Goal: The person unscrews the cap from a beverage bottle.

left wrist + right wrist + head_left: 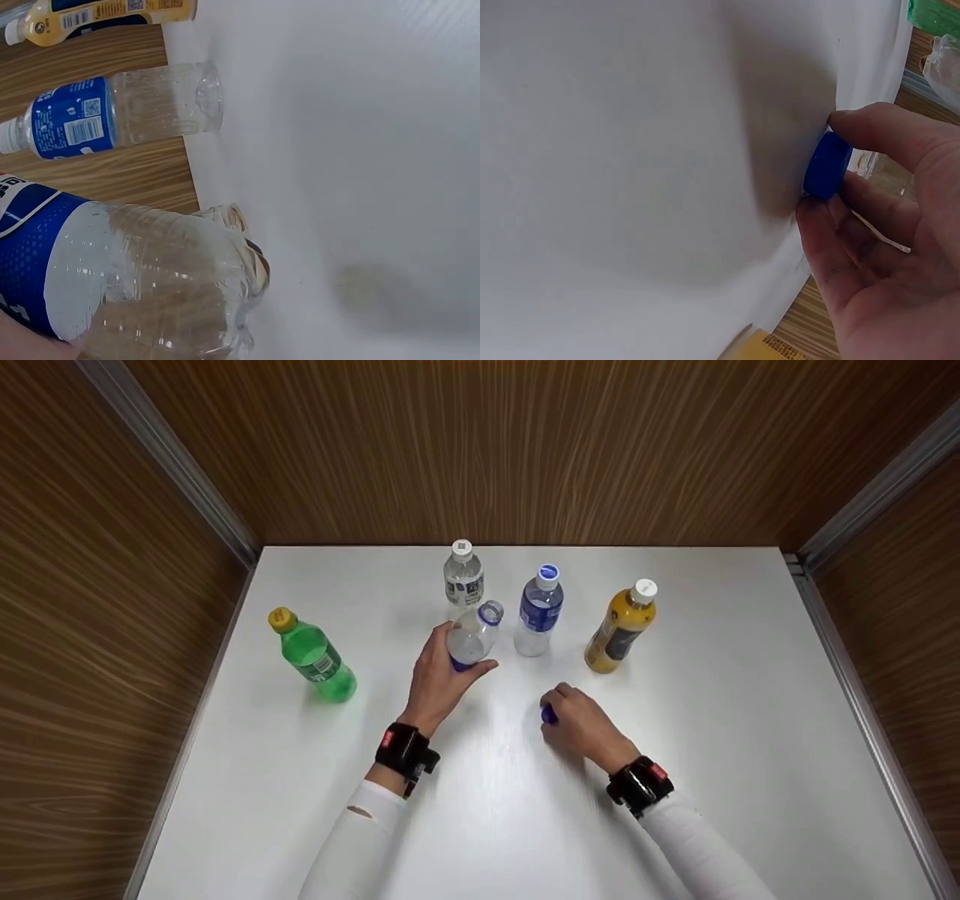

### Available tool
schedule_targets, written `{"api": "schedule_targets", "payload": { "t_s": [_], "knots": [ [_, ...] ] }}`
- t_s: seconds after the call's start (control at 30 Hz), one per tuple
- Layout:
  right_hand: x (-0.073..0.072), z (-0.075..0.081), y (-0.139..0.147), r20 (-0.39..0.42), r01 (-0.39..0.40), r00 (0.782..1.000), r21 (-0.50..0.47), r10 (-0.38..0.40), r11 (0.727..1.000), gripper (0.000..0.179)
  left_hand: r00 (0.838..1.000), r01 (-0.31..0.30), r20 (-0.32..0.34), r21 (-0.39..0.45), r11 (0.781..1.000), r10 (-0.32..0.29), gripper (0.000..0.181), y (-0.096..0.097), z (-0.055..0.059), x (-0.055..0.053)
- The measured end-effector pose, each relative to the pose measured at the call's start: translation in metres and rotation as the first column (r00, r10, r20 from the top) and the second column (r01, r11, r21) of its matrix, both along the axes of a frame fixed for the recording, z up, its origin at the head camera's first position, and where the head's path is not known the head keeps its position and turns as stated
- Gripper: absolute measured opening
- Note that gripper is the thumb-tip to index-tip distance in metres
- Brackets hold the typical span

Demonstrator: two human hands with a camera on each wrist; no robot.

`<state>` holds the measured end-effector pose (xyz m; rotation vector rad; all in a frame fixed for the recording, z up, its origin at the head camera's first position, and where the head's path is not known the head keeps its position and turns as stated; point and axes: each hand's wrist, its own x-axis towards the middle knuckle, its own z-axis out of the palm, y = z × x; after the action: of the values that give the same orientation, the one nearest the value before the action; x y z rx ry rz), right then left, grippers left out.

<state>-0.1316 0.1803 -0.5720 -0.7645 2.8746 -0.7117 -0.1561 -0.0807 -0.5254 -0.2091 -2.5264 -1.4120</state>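
Wood-grain panels surround a white table. On it stand a yellow-capped green bottle, an amber bottle, a capped blue-banded bottle and a clear bottle, partly hidden by the held bottle. That one is transparent, blue-labelled and uncapped, the left hand wrapped round it. The right hand's thumb and fingers pinch a blue cap near the tabletop.

A white tabletop is being shown across the lower frame. Upright upon it are being supported a yellow-capped green bottle at left, a white-capped clear bottle and a blue-labelled bottle near upper centre, and an amber bottle right of centre.
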Motion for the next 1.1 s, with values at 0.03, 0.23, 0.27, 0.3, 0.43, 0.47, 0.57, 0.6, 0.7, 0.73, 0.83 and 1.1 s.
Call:
{"api": "schedule_targets", "payload": {
  "t_s": [0.03,0.23,0.27,0.3,0.43,0.47,0.57,0.6,0.7,0.73,0.83,1.1],
  "knots": [
    [0.0,0.001,0.0,0.018,0.005,1.0,-0.001,-0.005,1.0,0.032,1.0,-0.008,0.01,0.022,1.0,0.008,0.085,-0.001,0.0,0.0],
    [-0.001,0.008,0.007,0.094,0.058,0.994,-0.02,-0.056,0.998,0.043,0.998,-0.063,0.002,0.133,0.989,0.063,0.077,-0.007,-0.002,-0.004],
    [-0.001,0.01,0.009,0.091,0.065,0.994,-0.036,-0.062,0.997,0.043,0.997,-0.069,-0.011,0.145,0.987,0.072,0.074,-0.008,-0.003,-0.005],
    [-0.001,0.013,0.011,0.092,0.075,0.993,-0.052,-0.07,0.996,0.043,0.997,-0.075,-0.025,0.155,0.985,0.08,0.072,-0.009,-0.003,-0.006],
    [-0.001,0.026,0.019,0.09,0.112,0.991,-0.125,-0.101,0.986,0.041,0.993,-0.087,-0.059,0.219,0.972,0.103,0.069,-0.017,-0.004,-0.011],
    [-0.001,0.029,0.021,0.088,0.122,0.99,-0.133,-0.111,0.984,0.04,0.992,-0.092,-0.061,0.238,0.967,0.109,0.069,-0.019,-0.004,-0.013],
    [-0.001,0.037,0.025,0.088,0.152,0.986,-0.141,-0.14,0.978,0.04,0.989,-0.121,-0.044,0.289,0.95,0.139,0.07,-0.025,-0.004,-0.019],
    [-0.002,0.039,0.026,0.087,0.162,0.985,-0.138,-0.151,0.977,0.04,0.988,-0.133,-0.033,0.301,0.944,0.15,0.07,-0.028,-0.003,-0.021],
    [-0.002,0.042,0.03,0.085,0.187,0.981,-0.142,-0.176,0.972,0.039,0.985,-0.167,0.008,0.326,0.931,0.174,0.071,-0.033,-0.001,-0.029],
    [-0.003,0.042,0.031,0.084,0.193,0.98,-0.144,-0.182,0.97,0.039,0.983,-0.177,0.02,0.328,0.928,0.181,0.072,-0.035,-0.001,-0.032],
    [-0.003,0.042,0.033,0.088,0.206,0.977,-0.154,-0.194,0.966,0.038,0.979,-0.204,0.057,0.334,0.92,0.196,0.074,-0.041,0.001,-0.04],
    [0.0,0.04,0.036,0.101,0.225,0.972,-0.16,-0.21,0.961,0.043,0.963,-0.27,0.082,0.327,0.906,0.257,0.077,-0.054,-0.001,-0.06]
  ]
}}
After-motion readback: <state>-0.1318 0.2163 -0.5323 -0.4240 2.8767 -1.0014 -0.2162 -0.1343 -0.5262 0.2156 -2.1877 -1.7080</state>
